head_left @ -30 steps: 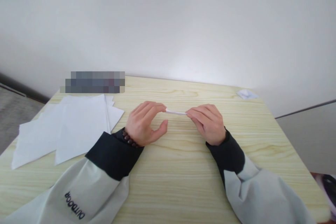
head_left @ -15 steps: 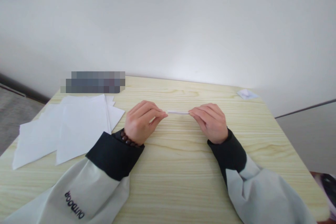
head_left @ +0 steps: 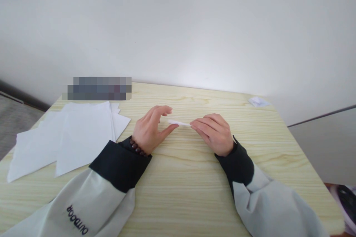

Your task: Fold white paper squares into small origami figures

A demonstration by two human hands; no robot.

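Note:
A narrow, folded white piece of paper (head_left: 180, 123) is held nearly edge-on above the wooden table, so its full shape is hidden. My right hand (head_left: 214, 131) pinches its right end between thumb and fingers. At the other end my left hand (head_left: 150, 127) is open, its thumb and fingers spread apart around the paper. The thumb tip lies at the paper's lower edge; whether it touches, I cannot tell. A dark bead bracelet (head_left: 138, 148) circles my left wrist.
Several overlapping white sheets (head_left: 83, 137) lie on the left of the table (head_left: 180, 192). Behind them is a blurred-out dark object (head_left: 97, 89). A small folded paper piece (head_left: 258, 101) rests at the far right corner. A white wall (head_left: 178, 26) rises behind the table.
My left fingers have lifted off their pinch and spread from the thumb. My right hand has shifted left with the paper, whose left end now lies between my left thumb and fingers.

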